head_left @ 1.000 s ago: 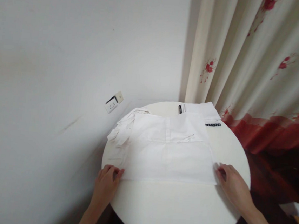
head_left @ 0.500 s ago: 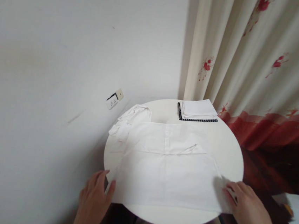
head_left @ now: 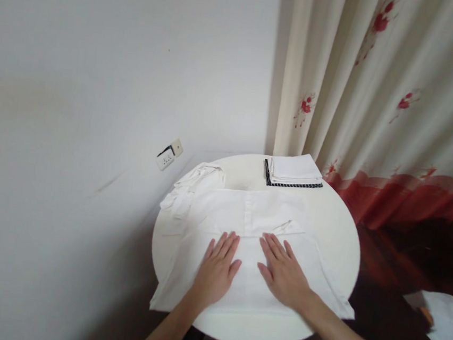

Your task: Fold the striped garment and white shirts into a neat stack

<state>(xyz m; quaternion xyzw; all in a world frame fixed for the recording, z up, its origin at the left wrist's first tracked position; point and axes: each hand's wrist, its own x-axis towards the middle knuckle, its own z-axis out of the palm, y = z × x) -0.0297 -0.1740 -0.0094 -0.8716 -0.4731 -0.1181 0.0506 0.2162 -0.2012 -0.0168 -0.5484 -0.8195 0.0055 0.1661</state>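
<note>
A white cloth garment (head_left: 247, 284) lies spread and partly folded over on a round white table (head_left: 337, 223), its lower corners reaching past the table's edge on both sides. My left hand (head_left: 219, 268) rests flat on it, left of the middle, fingers stretched forward. On the right of the middle, my right hand (head_left: 283, 269) also lies flat with its fingers spread. Both sets of fingertips touch near the fold line that crosses the cloth. A placket-like strip runs up the centre of the garment beyond my hands.
Crumpled white fabric (head_left: 199, 181) sits at the table's back left. A folded white cloth (head_left: 296, 169) is stacked on a black patterned one (head_left: 297, 185) at the back. Wall sockets (head_left: 165, 159), a floral curtain (head_left: 338, 95) and white items (head_left: 446, 319) at lower right surround the table.
Both hands have let go of the garment's lower corners and moved inward and forward onto its middle, where they now lie flat. The view has shifted slightly.
</note>
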